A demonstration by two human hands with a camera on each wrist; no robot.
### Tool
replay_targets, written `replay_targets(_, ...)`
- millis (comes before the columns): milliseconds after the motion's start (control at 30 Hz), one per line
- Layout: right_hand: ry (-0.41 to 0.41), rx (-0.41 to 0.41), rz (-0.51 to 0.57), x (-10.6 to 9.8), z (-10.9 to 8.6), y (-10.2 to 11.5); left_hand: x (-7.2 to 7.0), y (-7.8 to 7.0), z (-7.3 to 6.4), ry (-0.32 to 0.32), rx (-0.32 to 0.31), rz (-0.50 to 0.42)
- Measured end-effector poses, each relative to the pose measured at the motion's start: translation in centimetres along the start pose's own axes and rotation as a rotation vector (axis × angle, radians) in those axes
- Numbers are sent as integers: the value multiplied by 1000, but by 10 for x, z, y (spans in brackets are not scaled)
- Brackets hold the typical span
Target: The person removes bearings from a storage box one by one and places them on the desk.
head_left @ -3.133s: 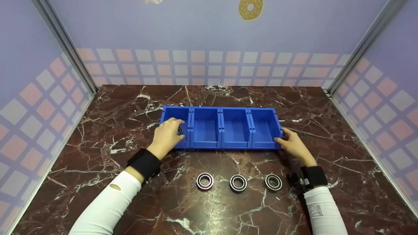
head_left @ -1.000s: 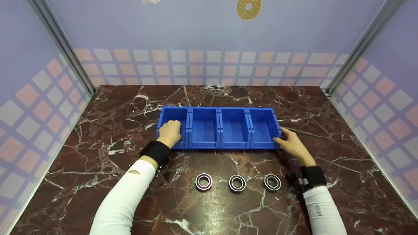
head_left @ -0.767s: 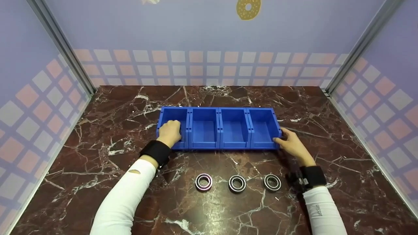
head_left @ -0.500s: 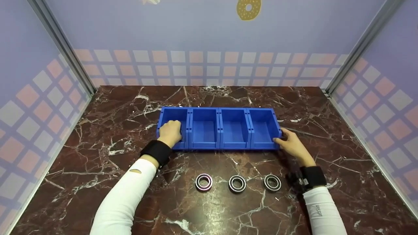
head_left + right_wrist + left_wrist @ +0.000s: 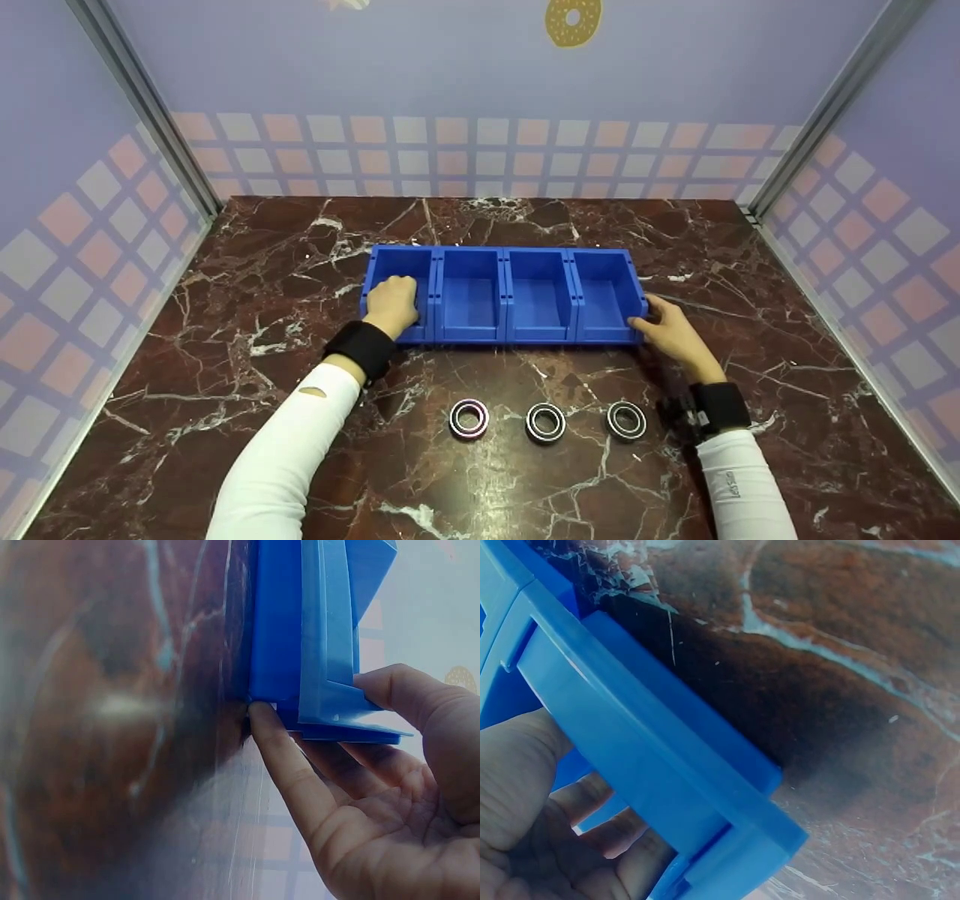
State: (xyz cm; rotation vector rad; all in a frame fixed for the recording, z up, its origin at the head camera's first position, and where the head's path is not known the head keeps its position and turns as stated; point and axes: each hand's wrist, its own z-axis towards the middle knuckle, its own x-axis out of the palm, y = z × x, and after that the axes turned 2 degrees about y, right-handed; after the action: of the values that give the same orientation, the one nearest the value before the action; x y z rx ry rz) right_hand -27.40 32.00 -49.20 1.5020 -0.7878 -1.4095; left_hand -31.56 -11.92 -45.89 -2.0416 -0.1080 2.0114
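A row of joined blue parts bins stands on the marbled table. My left hand reaches down into the leftmost bin, fingers curled. A dark sliver shows at its fingertips, where a ball bearing was seen earlier; the hand hides the rest. In the left wrist view, the thumb and fingers of that left hand go in behind the bin's blue front wall. My right hand grips the right end of the row. In the right wrist view, its thumb lies over the bin's edge and its fingers pass underneath.
Three ball bearings lie flat in front of the bins: a left one with a purplish tint, a middle one and a right one. Patterned walls enclose the table at the back and sides.
Since the oldest frame, my left hand has moved lower into the leftmost bin, and the bearing has gone almost out of sight. Over the last second both hands have stayed in place.
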Motion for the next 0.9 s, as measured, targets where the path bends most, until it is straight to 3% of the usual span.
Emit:
replay_targets(467,-12,-18,-25,0,1,-1,-1,0,1,-1,-2,-6)
replay_targets(900,-4,15,-30,1,0,1,-1,0,1,-2,5,-11)
